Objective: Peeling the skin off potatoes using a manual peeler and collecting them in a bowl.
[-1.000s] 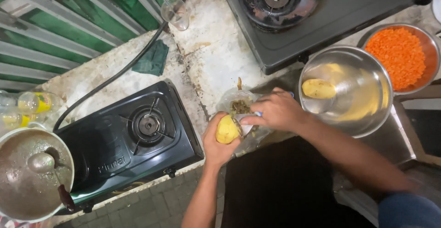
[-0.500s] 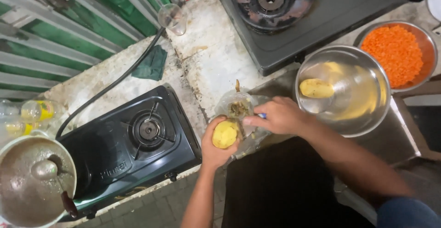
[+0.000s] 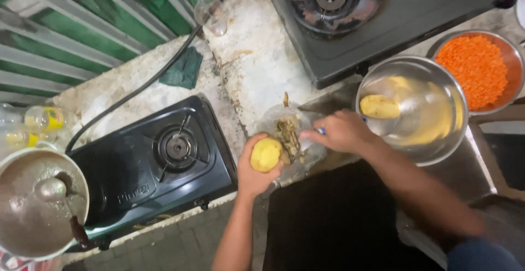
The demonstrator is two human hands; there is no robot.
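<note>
Yellow peeled potato sitting cupped in the left hand, fingers curled around it, just beside a clear bag of peelings on the stone counter. Right hand closing on a small blue-handled tool, mostly hidden, reaching toward the potato. Resting behind: steel bowl holding another peeled potato, bowl of orange lentils, black single-burner stove to the left.
</note>
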